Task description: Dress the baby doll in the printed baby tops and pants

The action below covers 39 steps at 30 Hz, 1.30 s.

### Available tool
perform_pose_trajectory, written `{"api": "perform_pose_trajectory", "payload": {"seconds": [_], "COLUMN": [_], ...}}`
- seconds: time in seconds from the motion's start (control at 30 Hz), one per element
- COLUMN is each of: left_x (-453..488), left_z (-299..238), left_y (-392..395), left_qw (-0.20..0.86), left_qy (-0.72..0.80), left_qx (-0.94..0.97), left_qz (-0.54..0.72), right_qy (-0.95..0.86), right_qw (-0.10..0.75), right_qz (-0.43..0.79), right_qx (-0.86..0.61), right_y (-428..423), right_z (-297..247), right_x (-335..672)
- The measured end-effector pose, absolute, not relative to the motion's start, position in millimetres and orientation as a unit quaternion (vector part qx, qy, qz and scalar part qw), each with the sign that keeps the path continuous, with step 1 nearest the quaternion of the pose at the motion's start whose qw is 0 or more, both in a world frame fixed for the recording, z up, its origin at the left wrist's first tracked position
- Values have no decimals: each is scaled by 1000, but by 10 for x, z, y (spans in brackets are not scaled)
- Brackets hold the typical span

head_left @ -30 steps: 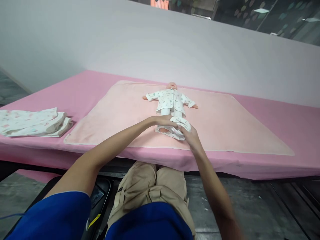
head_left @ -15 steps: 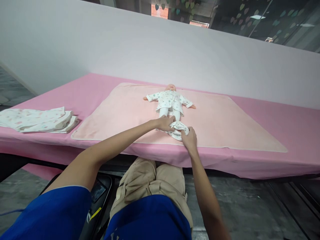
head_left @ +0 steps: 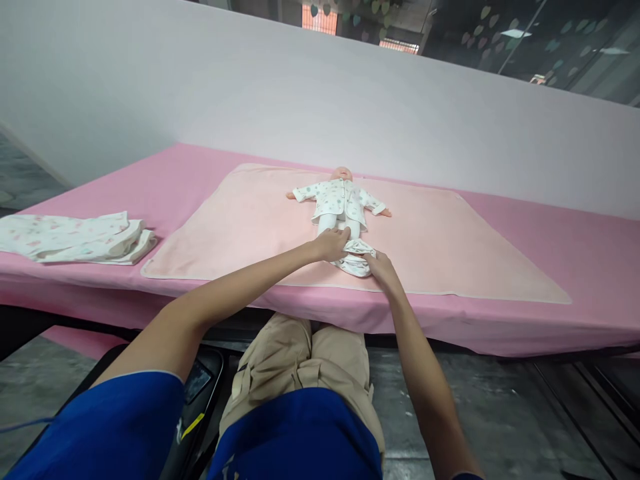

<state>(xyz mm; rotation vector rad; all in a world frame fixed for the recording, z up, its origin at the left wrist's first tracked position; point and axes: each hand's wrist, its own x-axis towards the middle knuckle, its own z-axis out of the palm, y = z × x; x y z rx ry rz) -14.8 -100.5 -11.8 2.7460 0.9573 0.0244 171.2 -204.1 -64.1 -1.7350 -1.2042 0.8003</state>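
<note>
A baby doll (head_left: 341, 197) lies on its back, arms spread, wearing a white patterned jacket above bare-looking white legs. Around its lower legs or feet is a bunched white patterned garment (head_left: 354, 265), which looks like baby trousers. My left hand (head_left: 331, 245) reaches across the doll's shins with its fingers curled over a leg, touching the upper edge of the trousers. From the right, my right hand (head_left: 382, 270) pinches the side of the bunched cloth. The doll's feet are hidden by the hands and fabric.
Beneath the doll is a peach blanket (head_left: 450, 247) on a pink-covered table (head_left: 605, 267). Folded patterned cloths (head_left: 80, 239) lie at the left. A white wall (head_left: 320, 100) borders the far side. A black chair (head_left: 213, 373) stands below the table, beside my legs.
My right hand has shifted slightly in its hold on the trousers, its wrist turning outward. The left hand has moved up the doll's legs a little. The doll lies as before.
</note>
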Motion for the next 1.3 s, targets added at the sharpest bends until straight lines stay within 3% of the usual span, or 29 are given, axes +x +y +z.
{"api": "perform_pose_trajectory", "payload": {"seconds": [0.2, 0.37, 0.43, 0.53, 0.67, 1.03, 1.2, 1.3], "left_x": [-176, -359, -420, -481, -542, -506, -442, -437], "left_z": [-21, -150, -238, -332, -344, -259, -283, -323], "left_y": [-912, -750, -699, -656, -612, -524, -529, -501], "left_qw": [179, 414, 447, 391, 301, 464, 435, 383], "left_qy": [329, 255, 224, 213, 223, 244, 240, 247], "left_qx": [927, 867, 850, 868, 900, 827, 849, 878], "left_qz": [-23, 108, 164, 220, 221, 204, 179, 147], "right_qy": [-469, -496, -546, -635, -691, -567, -526, -572], "right_qw": [442, 486, 482, 424, 361, 433, 428, 379], "right_qz": [431, 443, 391, 322, 332, 474, 517, 490], "right_qx": [-632, -567, -564, -559, -531, -516, -523, -537], "right_y": [-2055, -2074, -2013, -1846, -1603, -1419, -1427, -1427], "right_z": [-560, -444, -400, -323, -226, -275, -363, -372], "right_x": [1721, 1701, 1757, 1913, 2102, 2066, 2073, 2112]}}
